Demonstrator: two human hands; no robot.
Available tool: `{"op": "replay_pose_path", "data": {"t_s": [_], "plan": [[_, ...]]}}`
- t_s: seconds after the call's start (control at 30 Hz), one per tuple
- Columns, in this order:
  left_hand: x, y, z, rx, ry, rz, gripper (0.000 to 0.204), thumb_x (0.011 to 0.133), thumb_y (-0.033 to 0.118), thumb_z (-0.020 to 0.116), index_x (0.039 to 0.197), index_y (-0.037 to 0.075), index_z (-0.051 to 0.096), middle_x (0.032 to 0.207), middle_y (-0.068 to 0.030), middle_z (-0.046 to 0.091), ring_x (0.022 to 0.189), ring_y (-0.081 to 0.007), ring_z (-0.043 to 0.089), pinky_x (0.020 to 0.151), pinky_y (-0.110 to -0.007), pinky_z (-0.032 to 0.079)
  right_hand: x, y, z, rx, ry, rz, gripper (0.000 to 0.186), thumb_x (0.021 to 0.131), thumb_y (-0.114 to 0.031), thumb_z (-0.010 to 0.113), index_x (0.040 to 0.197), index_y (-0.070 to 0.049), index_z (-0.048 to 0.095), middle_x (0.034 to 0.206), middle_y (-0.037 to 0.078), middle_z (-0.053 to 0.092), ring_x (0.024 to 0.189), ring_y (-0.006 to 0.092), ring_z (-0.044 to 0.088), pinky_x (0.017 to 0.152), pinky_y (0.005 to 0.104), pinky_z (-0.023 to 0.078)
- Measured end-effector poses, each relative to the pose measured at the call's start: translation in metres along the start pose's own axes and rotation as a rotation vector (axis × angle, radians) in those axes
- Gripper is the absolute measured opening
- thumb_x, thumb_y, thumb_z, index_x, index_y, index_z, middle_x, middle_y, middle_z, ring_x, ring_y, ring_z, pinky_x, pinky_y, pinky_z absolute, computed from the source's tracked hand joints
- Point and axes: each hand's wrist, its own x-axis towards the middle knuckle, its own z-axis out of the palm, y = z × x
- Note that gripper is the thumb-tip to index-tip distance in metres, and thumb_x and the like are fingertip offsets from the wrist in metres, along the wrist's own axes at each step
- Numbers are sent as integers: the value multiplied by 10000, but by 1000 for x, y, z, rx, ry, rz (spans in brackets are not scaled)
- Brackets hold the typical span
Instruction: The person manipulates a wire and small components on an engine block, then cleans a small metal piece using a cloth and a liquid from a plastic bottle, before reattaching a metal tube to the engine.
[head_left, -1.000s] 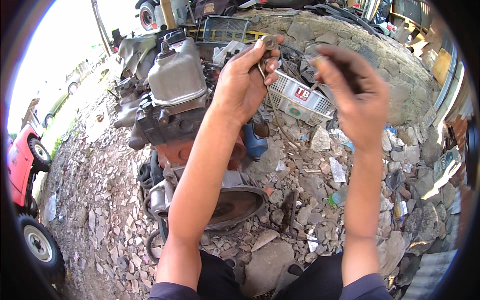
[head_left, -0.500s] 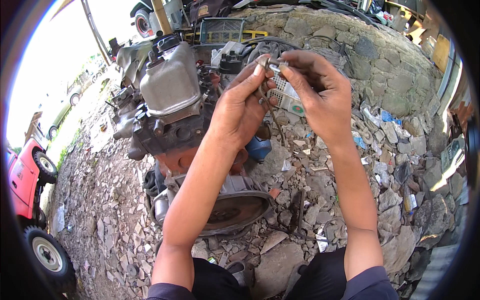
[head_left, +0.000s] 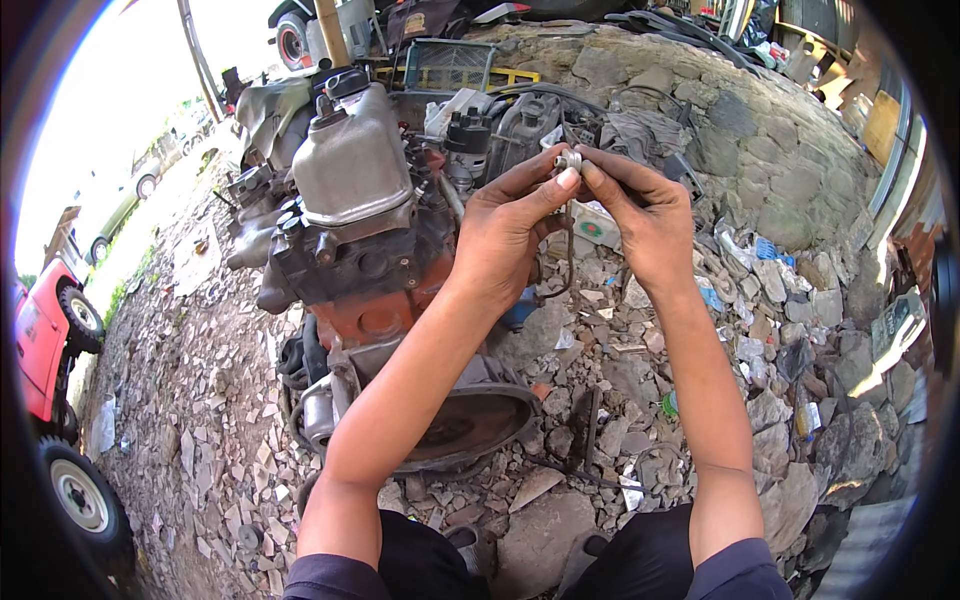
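1. I have my left hand (head_left: 502, 232) and right hand (head_left: 645, 218) pinched nearly closed on one small metal fitting (head_left: 569, 160).
2. It sits between their fingers, neither hand nearer, long axis seemingly crosswise.
3. A thin dark line (head_left: 571, 245) hangs below; the engine (head_left: 350, 262) stands left.

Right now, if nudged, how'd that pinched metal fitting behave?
The metal fitting is probably stiff, given its metallic shine. Rounded, it could roll if the left hand and right hand release it. The thin dark line hanging below might tug it, if attached.
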Motion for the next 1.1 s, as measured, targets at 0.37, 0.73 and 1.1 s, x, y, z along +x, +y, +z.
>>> {"op": "replay_pose_path", "data": {"t_s": [0.37,0.73,1.1], "plan": [[-6,7,-18,-166,-238,-158,431,952,220,663,1323,16,583,1117,-14,648,948,-123,596,809,-324,499,4,11,-7,369,-227,62,370,849,-36,765,1197,34,661,985,79,709,835,126,665,769,253,549],[-7,9,-30,-112,-225,-172,381,958,228,657,1273,29,581,1070,-14,666,908,-98,614,762,-277,513,4,9,-4,81,-283,-176,313,849,17,741,1159,1,697,971,35,652,847,103,650,746,224,546],[-12,17,-29,-13,37,-161,321,957,231,663,1210,34,642,1027,-13,683,910,-105,631,812,-270,501,0,42,24,168,-79,28,295,865,-19,747,1147,26,675,984,35,648,861,86,640,767,233,536]]}}
